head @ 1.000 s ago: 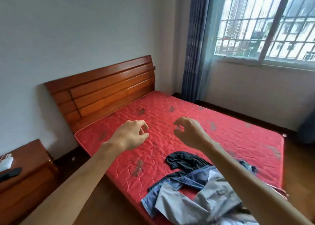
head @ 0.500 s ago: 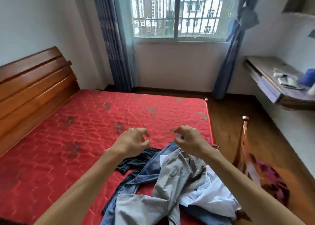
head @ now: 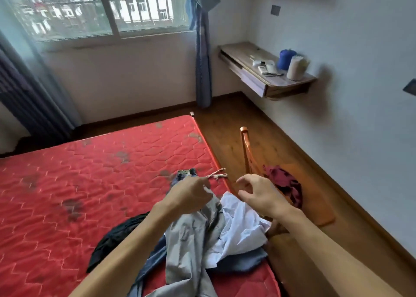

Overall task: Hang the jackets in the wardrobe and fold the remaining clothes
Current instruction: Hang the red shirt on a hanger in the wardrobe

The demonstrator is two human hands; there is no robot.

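A heap of clothes lies on the near right corner of the red mattress (head: 67, 184): a grey garment (head: 186, 247), a white one (head: 238, 224), a blue one (head: 245, 260) and a black one (head: 112, 238). A dark red garment (head: 286, 182) lies on the wooden chair (head: 245, 152) beside the bed. My left hand (head: 186, 195) hovers above the heap with fingers loosely curled, holding nothing. My right hand (head: 258, 195) hangs over the bed's edge, fingers relaxed and spread, empty.
A wall-mounted wooden shelf (head: 281, 83) at the right carries a blue jar (head: 286, 58), a pale jar (head: 296, 68) and small items. A window (head: 108, 6) with blue curtains (head: 202, 49) spans the far wall. Wooden floor runs between bed and wall.
The view has swung right, from the headboard to the window and then the chair and shelf. Both hands stay raised and empty, now above the clothes heap.
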